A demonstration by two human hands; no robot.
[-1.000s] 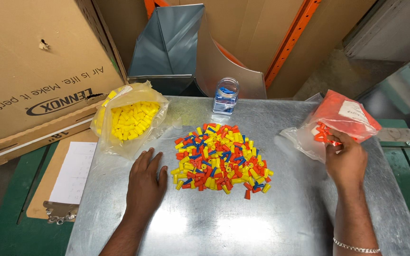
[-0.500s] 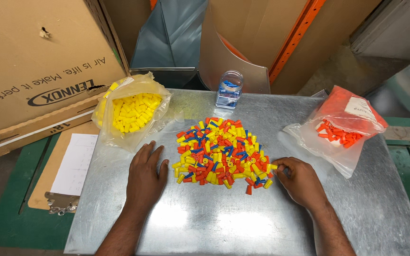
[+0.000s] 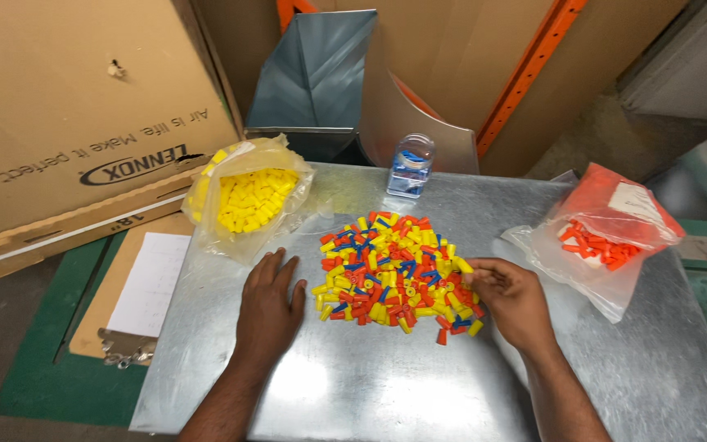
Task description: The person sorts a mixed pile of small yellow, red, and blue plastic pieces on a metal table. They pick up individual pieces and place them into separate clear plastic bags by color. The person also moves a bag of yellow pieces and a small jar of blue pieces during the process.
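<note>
On the metal table (image 3: 419, 385) the mixed pile of yellow, red and blue caps (image 3: 398, 274) lay central. Your left hand (image 3: 269, 304) rested flat and empty beside it; your right hand (image 3: 507, 299) pinched one yellow cap (image 3: 466, 266) at its edge.

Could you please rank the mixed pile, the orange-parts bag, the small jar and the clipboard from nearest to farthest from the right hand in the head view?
From the right hand:
1. Mixed pile, touching its fingertips, just left.
2. Orange-parts bag, to the right.
3. Small jar, at the table's back edge.
4. Clipboard, far left, off the table.
</note>
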